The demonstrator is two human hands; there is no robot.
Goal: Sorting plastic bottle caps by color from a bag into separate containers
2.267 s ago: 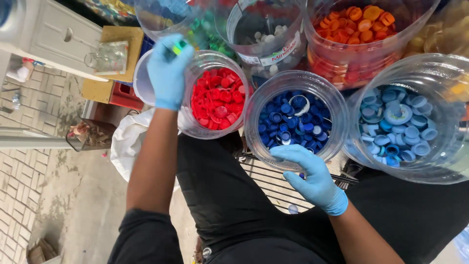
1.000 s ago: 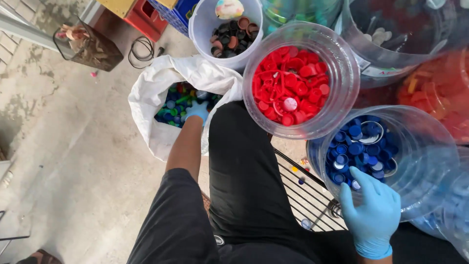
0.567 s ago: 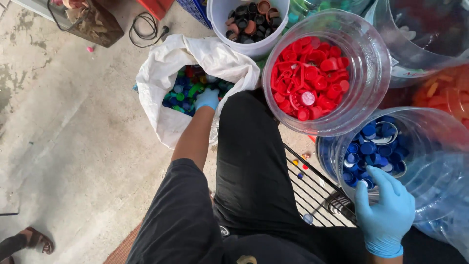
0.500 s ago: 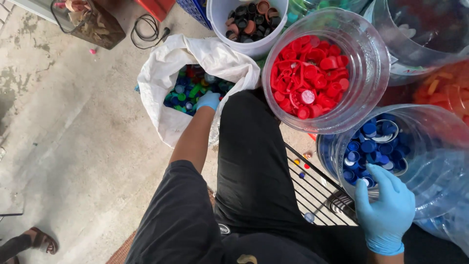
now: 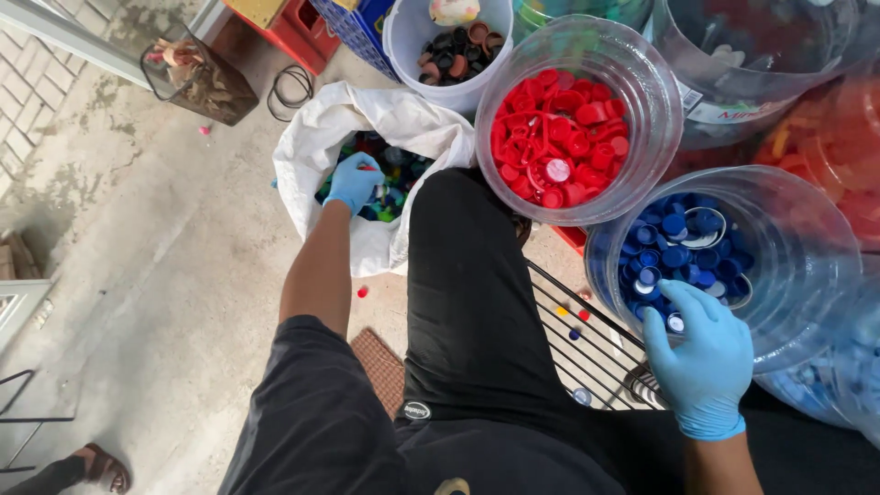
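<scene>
Concrete floor [image 5: 137, 275], grey and rough, lies on the left. Next comes a soft white sack [image 5: 367, 124] full of mixed caps [image 5: 396, 170]. The left hand [image 5: 353, 181] in a blue glove is inside, fingers pinching a red cap [image 5: 367, 168]. A round clear tub [image 5: 577, 119] holds shiny red caps. The right hand [image 5: 704, 357] rests open on the blue-cap tub's [image 5: 733, 266] rim.

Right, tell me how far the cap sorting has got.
Done: the clear jar of red caps and the jar of blue caps each hold a sorted layer, and a white tub holds dark caps. In hand: the left hand is down in the white sack among mixed caps; the right hand rests on the blue jar's rim. Left: the sack's mixed caps and a few strays on the floor.
</scene>
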